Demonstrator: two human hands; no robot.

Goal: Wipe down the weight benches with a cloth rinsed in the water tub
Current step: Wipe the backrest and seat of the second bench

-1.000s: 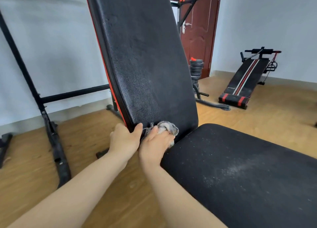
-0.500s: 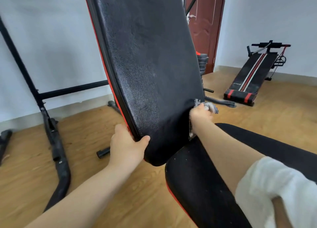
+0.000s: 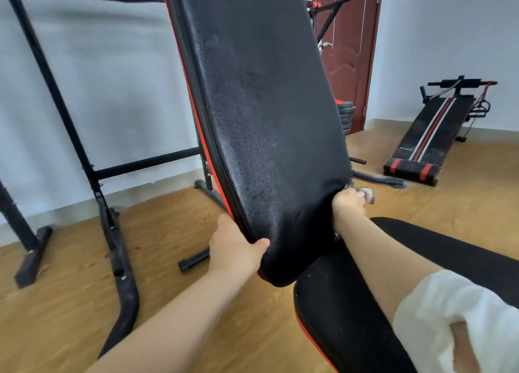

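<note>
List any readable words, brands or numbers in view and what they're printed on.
Sit-up board by the far wall: a small white mark near its lower end, too small and blurred to read.
Backrest pad, seat pad, cloth, door: no text visible.

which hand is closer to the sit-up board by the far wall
Right. The right hand, clutching the cloth at the backrest's right edge, is on the side toward the sit-up board; the left hand grips the backrest's lower left edge, farther off.
</note>
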